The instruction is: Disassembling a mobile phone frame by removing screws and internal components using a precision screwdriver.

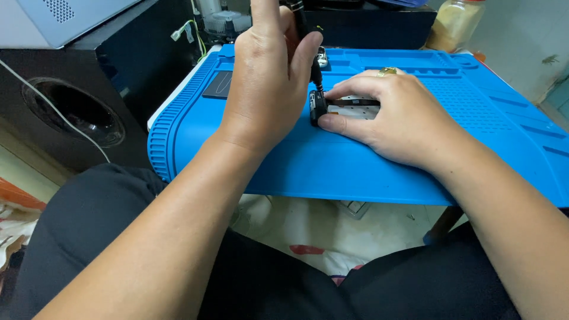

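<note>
Left hand (269, 77) gripping a thin black screwdriver (308, 44), right hand (394, 115) pinching the small flat part (347, 106) mid blue mat (355, 160); feels light and fragile, so I'd hold the edges.

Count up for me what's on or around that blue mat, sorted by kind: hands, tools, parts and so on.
Hands: 2, left hand and right hand
Dark tool held upright in the left hand: 1
Small black part held under the right fingers: 1
Blue work mat: 1
Black speaker box: 1
Jar with yellowish contents: 1
Total: 7
</note>
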